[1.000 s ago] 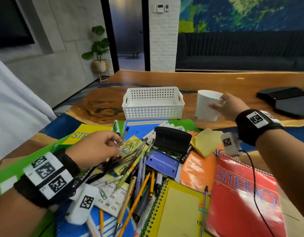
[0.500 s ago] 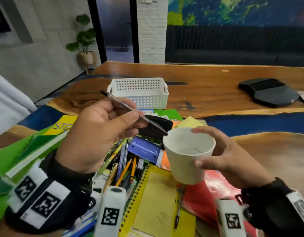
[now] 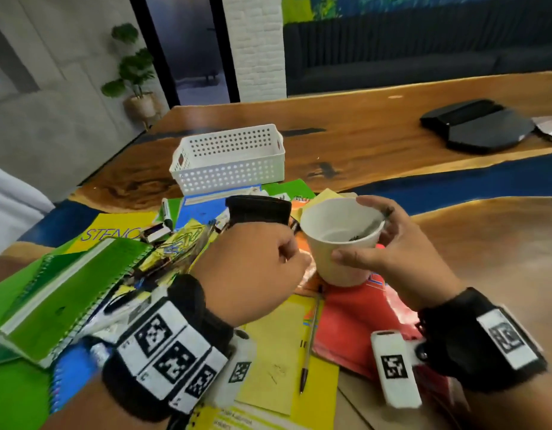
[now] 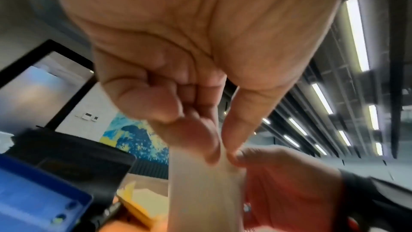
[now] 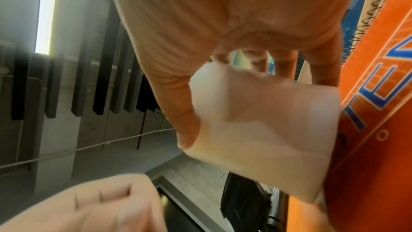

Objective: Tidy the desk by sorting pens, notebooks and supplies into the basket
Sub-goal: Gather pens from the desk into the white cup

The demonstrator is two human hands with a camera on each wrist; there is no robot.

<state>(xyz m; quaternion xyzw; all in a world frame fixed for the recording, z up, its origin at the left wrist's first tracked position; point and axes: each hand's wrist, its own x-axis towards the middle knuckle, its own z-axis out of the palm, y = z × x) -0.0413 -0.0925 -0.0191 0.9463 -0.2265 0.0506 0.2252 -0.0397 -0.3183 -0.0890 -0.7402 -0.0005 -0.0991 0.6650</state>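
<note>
1. The right hand [image 3: 401, 252] grasps a white paper cup [image 3: 339, 243], thumb on the near wall and fingers wrapped round the far side up to the rim. The cup is held tilted, mouth toward the camera, above the red notebook [image 3: 355, 324].
2. In the right wrist view the thumb presses the cup's [image 5: 260, 130] side and the other fingers reach past its far edge.
3. Something small and dark lies inside the cup; what it is cannot be told.
4. The left hand [image 3: 253, 268] is clenched, knuckles up, its fingertips just beside the cup's near wall. In the left wrist view the fingers [image 4: 156, 98] are curled into the palm and the thumb points down onto the cup's rim; nothing shows in its grip.
5. The white basket [image 3: 228, 159] stands on the desk [image 3: 377, 135] beyond the cup, well apart from both hands.
6. Between the basket and the cup lies a black case [image 3: 259, 209].
7. Left of the cup, pens and pencils [image 3: 175, 252] are heaped beside a green spiral notebook [image 3: 70, 290].
8. Below the cup a single pen [image 3: 310, 336] lies across a yellow notebook [image 3: 277, 367].
</note>
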